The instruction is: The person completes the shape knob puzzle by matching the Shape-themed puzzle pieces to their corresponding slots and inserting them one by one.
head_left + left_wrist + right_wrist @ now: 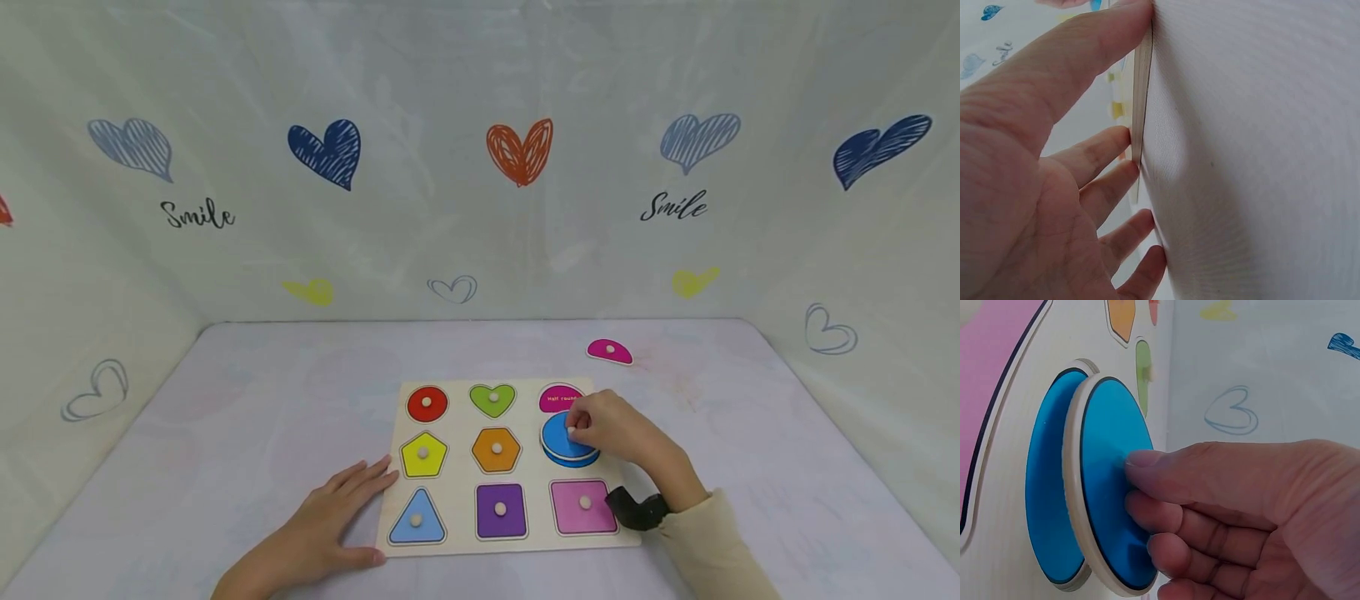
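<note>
The left hand (330,525) lies nearest the camera, flat on the pale cloth-covered table (225,417) with fingers straight and slightly spread, fingertips against the left edge of the pale wooden shape-puzzle board (457,392). The cream-sleeved right hand (611,429) is over the board's right column, fingers curled and pinching the knob of the blue round wooden piece (564,442); the knob itself is covered by the fingers.

Position of the piece: the blue round wooden piece is directly above its blue round recess (1044,500) in the middle row, right column. It is raised clear and shifted slightly to one side, not seated.

Other items, by size: eight coloured slots surround it, seven of them filled with knobbed pieces. The magenta half-round slot (558,398) is open and shows printed lettering. The loose magenta half-round wooden piece (609,351) lies on the table beyond the board's far right corner, well apart from it.

Risks:
- The offset may let the piece's rim catch the recess edge, leaving it tilted or jammed.
- A side load on the knob may slide the board; only the left fingertips brace it.
- A pinch on a small knob may slip.

View differences: the right wrist view shows the gap between piece and recess, which the head view barely shows. The left wrist view shows the fingertips (1119,134) touching the board's thin edge. Only the head view shows the whole layout and the loose half-round.
</note>
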The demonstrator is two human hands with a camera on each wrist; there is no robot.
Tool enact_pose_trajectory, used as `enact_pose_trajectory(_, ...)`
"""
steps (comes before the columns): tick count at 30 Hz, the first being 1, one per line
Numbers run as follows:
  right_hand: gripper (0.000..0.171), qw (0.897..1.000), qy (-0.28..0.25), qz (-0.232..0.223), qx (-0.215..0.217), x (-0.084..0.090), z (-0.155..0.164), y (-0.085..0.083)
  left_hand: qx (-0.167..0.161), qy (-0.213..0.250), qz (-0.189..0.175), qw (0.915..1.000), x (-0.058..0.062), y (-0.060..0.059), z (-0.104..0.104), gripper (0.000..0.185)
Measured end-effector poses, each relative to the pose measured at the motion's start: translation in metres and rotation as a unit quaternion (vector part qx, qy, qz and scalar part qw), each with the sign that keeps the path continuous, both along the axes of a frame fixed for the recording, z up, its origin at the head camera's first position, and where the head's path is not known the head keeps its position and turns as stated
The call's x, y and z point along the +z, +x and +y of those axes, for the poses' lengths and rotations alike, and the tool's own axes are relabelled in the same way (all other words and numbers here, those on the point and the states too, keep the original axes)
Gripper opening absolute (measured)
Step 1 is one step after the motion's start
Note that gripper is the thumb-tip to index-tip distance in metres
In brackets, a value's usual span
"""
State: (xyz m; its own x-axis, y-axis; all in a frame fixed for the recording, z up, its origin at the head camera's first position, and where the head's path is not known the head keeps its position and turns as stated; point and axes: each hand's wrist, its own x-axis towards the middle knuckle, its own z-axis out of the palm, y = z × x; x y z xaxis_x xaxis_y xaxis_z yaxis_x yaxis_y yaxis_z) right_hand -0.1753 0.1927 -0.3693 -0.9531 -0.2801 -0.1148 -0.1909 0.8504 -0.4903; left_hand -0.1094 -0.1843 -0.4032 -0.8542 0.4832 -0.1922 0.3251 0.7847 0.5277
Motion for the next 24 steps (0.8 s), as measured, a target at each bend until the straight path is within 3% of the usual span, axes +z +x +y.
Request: enact_pose_trajectory(24, 0.005, 0.999, -0.019, -0.039, 0.018, -0.0069, 0.0020, -0.0014, 0.007, -0.006, -0.001, 1.0000, 0.0006, 0.0006, 0.0012, 0.087)
